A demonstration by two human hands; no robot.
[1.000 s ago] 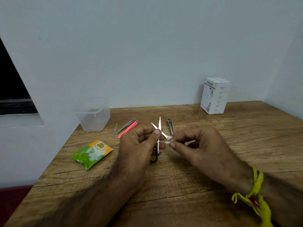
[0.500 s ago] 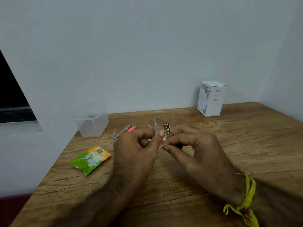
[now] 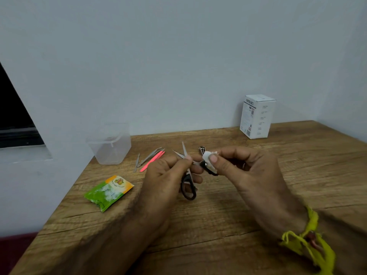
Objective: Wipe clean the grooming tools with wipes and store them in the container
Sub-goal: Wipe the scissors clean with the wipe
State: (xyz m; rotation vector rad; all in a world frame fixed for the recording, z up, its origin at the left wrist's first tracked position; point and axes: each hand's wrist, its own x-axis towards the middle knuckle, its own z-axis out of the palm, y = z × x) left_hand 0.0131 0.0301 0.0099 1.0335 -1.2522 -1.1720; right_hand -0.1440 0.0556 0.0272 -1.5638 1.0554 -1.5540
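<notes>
Where hands (image 3: 200, 171) block: perhaps clippers (image 3: 201, 149).

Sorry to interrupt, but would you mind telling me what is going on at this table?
A person is cleaning small scissors. The left hand holds them with blades open, while the right hand pinches a white wipe round one handle. Tweezers, a pink tool and a wipe sachet lie on the table; the clear container stands at its back left.

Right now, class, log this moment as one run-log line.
step: wiping scissors | left hand: holds scissors, blades open | right hand: pinches wipe on upper handle | container: no tools visible inside
</notes>
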